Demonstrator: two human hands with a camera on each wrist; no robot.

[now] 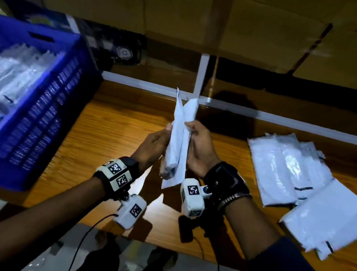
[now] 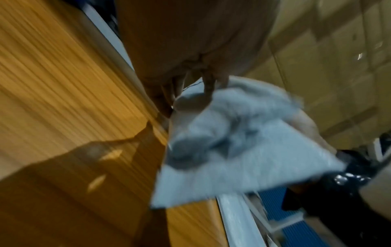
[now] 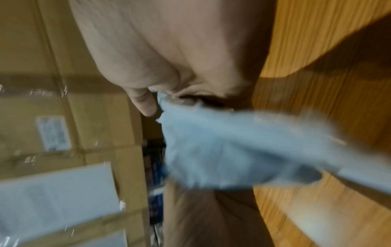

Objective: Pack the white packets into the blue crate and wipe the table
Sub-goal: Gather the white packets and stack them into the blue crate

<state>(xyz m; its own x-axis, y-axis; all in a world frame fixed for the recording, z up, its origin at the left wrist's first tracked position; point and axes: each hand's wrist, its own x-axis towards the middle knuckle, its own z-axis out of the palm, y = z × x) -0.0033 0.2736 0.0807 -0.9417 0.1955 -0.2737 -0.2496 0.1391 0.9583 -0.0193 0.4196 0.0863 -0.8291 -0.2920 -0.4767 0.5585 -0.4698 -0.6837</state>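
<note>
Both hands hold a small bundle of white packets [image 1: 180, 135] on edge, upright above the middle of the wooden table [image 1: 111, 130]. My left hand [image 1: 165, 134] grips its left face with the thumb on top, and my right hand [image 1: 191, 132] pinches its right side. The wrist views are blurred: the bundle [image 2: 237, 150] hangs below the left fingers [image 2: 209, 83], and in the right wrist view the bundle [image 3: 232, 150] sits against the thumb [image 3: 143, 102]. The blue crate [image 1: 38, 125] stands at the table's left end, with several packets [image 1: 9, 74] inside. A loose pile of packets [image 1: 285, 171] lies at the right.
Large cardboard boxes [image 1: 239, 26] rise behind the table. A white rail [image 1: 270, 121] runs along the table's back edge. A dark patterned object [image 1: 120, 51] sits behind the crate. Cables hang from the wrist cameras over the table's near edge.
</note>
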